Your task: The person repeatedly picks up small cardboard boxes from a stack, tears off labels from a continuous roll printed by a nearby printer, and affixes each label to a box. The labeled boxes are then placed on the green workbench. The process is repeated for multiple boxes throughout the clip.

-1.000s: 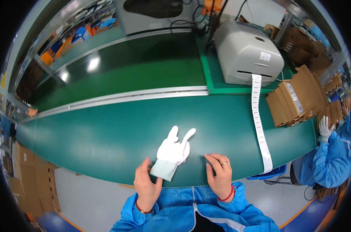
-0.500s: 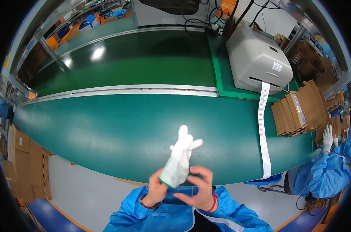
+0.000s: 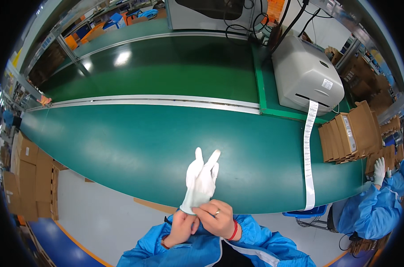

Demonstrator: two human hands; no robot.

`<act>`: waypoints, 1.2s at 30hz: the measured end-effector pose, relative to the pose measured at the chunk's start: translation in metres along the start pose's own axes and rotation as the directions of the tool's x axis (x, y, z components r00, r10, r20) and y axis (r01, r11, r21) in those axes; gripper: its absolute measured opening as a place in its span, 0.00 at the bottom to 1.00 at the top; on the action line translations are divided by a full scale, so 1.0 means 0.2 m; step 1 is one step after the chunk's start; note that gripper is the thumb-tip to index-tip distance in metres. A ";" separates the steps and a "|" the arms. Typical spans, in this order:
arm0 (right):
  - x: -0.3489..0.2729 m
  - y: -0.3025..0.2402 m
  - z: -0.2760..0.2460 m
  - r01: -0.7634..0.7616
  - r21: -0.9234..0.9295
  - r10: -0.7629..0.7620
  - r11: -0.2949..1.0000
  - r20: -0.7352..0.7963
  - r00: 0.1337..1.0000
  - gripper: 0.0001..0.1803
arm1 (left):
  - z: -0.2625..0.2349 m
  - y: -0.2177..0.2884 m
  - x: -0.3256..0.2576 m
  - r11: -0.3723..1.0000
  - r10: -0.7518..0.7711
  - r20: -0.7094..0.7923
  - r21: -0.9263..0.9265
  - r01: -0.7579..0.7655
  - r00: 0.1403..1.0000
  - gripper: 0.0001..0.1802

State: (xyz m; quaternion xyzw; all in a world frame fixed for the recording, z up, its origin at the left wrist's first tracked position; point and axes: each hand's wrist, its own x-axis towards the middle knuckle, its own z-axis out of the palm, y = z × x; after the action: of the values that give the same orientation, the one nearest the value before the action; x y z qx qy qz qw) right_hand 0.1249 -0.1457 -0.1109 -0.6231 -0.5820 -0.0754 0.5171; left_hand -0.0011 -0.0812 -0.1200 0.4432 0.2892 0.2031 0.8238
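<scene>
At the far left, brown cardboard boxes (image 3: 27, 184), flat-faced and square-edged, stand stacked on the floor beyond the bench's left end. The bench (image 3: 113, 147) has a smooth, matt green top with a curved front edge; a straight metal rail (image 3: 153, 99) borders its rear edge, with a glossy green belt (image 3: 166, 66) behind.

The left hand (image 3: 182, 226) is at the middle of the front edge, back curved, fingers bent up toward the glove's cuff. Its fingertips are partly covered; whether they are clamped on the cuff cannot be told. The glove (image 3: 201, 180) is soft white fabric with a pale, greenish cuff. It is at the middle of the front edge, cuff toward the wearer, fingers pointing toward the rear edge, two of them spread in a V. The right hand (image 3: 217, 218) is palm-down, knuckles bent, thumb and forefinger pinched together on the cuff's right side.

Farther right, a thin white paper strip (image 3: 307, 155) runs from the rounded, grey plastic printer (image 3: 306, 73) to the front edge. Folded cardboard (image 3: 342, 138) is stacked near the bench's right end.
</scene>
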 end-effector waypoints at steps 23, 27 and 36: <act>-0.12 -0.09 -0.08 -0.212 0.457 0.163 0.864 0.146 0.976 0.09 | 0.36 0.21 0.42 0.905 0.255 0.642 -0.422 0.055 0.723 0.24; -0.13 -0.08 0.01 -0.470 0.669 0.141 0.576 0.485 0.863 0.07 | 0.28 0.26 0.38 0.662 0.307 0.198 -0.748 -0.059 0.931 0.29; -0.13 0.08 -0.37 -0.254 0.143 0.248 0.957 0.059 0.967 0.03 | 0.14 0.38 0.33 -0.318 0.291 0.596 0.798 -0.512 0.748 0.30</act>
State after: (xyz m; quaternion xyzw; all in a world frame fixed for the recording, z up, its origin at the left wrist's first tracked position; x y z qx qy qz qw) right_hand 0.1678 -0.2124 -0.1040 -0.6530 -0.5124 0.0472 0.5557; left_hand 0.0611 -0.0191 -0.0634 0.9769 0.1008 0.1576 0.1032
